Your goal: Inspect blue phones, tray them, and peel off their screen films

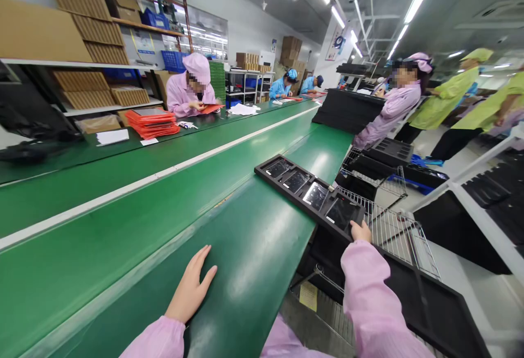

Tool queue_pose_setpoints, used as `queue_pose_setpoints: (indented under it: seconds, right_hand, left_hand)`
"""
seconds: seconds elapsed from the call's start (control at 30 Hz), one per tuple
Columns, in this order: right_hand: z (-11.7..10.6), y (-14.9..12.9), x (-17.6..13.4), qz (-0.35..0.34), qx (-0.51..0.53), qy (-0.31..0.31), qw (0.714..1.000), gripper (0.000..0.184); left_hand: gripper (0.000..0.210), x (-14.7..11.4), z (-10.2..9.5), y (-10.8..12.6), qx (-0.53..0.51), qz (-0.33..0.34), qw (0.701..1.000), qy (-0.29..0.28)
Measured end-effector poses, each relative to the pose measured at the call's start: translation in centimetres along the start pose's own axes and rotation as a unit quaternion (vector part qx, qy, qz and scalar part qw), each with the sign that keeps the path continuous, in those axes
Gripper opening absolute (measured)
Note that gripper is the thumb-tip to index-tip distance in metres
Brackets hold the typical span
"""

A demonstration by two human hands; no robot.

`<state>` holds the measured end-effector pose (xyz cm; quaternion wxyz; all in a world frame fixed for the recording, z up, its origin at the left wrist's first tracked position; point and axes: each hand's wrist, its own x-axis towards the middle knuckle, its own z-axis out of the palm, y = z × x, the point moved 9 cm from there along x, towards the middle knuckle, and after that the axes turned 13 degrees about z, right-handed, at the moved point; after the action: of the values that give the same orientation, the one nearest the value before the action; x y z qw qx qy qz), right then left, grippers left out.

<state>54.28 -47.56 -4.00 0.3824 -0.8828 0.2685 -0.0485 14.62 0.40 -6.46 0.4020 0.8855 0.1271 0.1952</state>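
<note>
A long black foam tray (301, 198) lies across the edge of the green bench, its near right end jutting past it. Several dark, glossy flat panels sit in its recesses, among them one bright with reflection (315, 195). My right hand (361, 231) grips the tray's right end, thumb on top, the other fingers partly hidden. My left hand (192, 286) hovers over or rests on the green bench top (245, 249), fingers stretched and thumb apart, holding nothing.
A wire rack cart (395, 230) with more black trays (434, 303) stands right of the bench. Across the bench, a person in pink (190, 90) handles an orange sheet beside a stack of orange pouches (150, 123). Another person in pink (395, 99) sits by a black-draped box (346, 109).
</note>
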Motion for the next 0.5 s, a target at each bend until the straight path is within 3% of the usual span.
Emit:
queue_pose_setpoints:
  seconds: [0.13, 0.2, 0.27, 0.33, 0.4, 0.43, 0.5]
  right_hand:
    - [-1.4, -2.1, -1.5, -0.006, -0.011, 0.047, 0.999, 0.044]
    - [-2.3, -4.1, -3.8, -0.058, 0.005, 0.098, 0.994, 0.062]
    - [-1.3, -6.2, -7.1, -0.143, 0.029, 0.108, 0.983, 0.065]
    - [2.4, -8.5, -11.7, -0.295, 0.046, 0.072, 0.952, 0.066]
    - [9.0, -9.8, -17.0, -0.435, 0.015, -0.045, 0.899, 0.074]
    - [12.8, -9.8, -19.5, -0.479, -0.02, -0.108, 0.871, 0.076]
    - [19.2, -9.6, -24.4, -0.548, -0.081, -0.171, 0.815, 0.073]
  left_hand:
    - [0.054, -0.6, -1.2, -0.7, -0.017, -0.008, 1.0, 0.014]
    - [0.054, -1.6, -2.5, -2.0, -0.017, -0.03, 0.999, 0.039]
    - [0.055, -3.4, -4.4, -3.8, -0.01, -0.069, 0.994, 0.087]
    - [0.058, -6.0, -7.0, -5.6, -0.004, -0.119, 0.981, 0.155]
    - [0.062, -9.6, -10.0, -6.7, -0.011, -0.177, 0.955, 0.238]
    - [0.064, -11.8, -11.5, -6.8, -0.02, -0.207, 0.937, 0.282]
    - [0.067, -16.8, -14.3, -5.7, -0.047, -0.259, 0.889, 0.375]
